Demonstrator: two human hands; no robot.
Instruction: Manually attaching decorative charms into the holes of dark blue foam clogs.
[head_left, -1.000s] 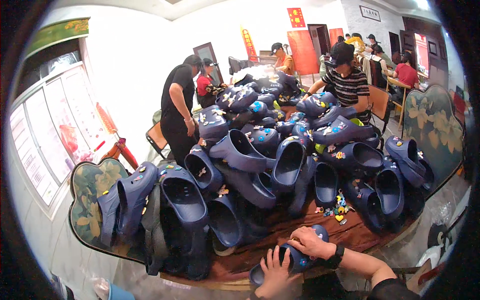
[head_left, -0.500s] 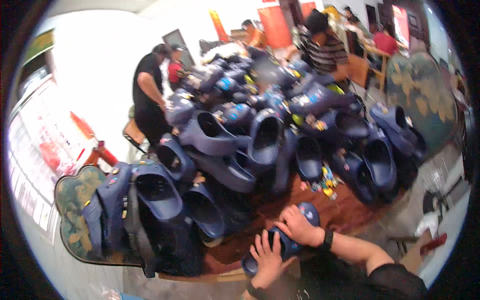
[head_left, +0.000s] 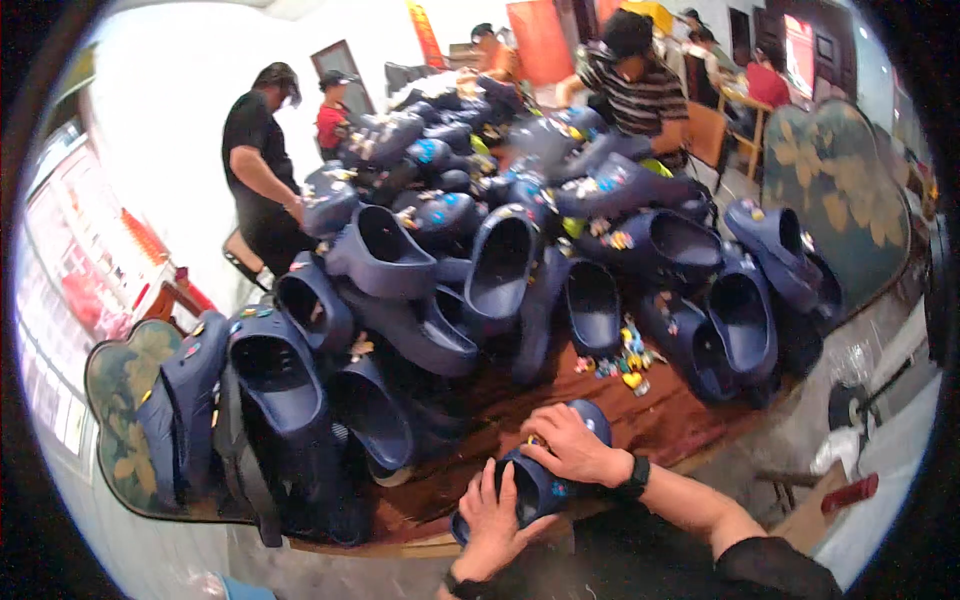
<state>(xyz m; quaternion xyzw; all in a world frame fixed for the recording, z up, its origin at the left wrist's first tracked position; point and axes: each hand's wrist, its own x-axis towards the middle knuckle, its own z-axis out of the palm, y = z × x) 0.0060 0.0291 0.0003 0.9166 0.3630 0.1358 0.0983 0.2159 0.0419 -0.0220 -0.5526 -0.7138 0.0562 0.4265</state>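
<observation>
A navy blue clog (head_left: 592,418) lies at the table's near edge, its toe pointing away to the right. My left hand (head_left: 494,515) grips its heel end, fingers stretched over the opening and thumb along the near side. Across the upper toe part is my right hand (head_left: 572,447), its fingers bent down against the clog beside a small yellow and red charm (head_left: 535,440). The right fingertips are partly hidden, so whether they pinch a charm is unclear. A small heap of colourful charms (head_left: 632,365) sits just beyond the clog.
Many navy clogs (head_left: 385,250) are piled across the reddish-brown table (head_left: 520,400), several decorated with charms. A dark bag strap (head_left: 240,455) hangs at the left edge. A person in black (head_left: 258,160) and another in stripes (head_left: 640,100) are at the far sides. A red-handled object (head_left: 850,495) is at right.
The view has shifted slightly, so the table and hands appear further left. Both hands stay on the clog. The person in black at the far left stands more upright.
</observation>
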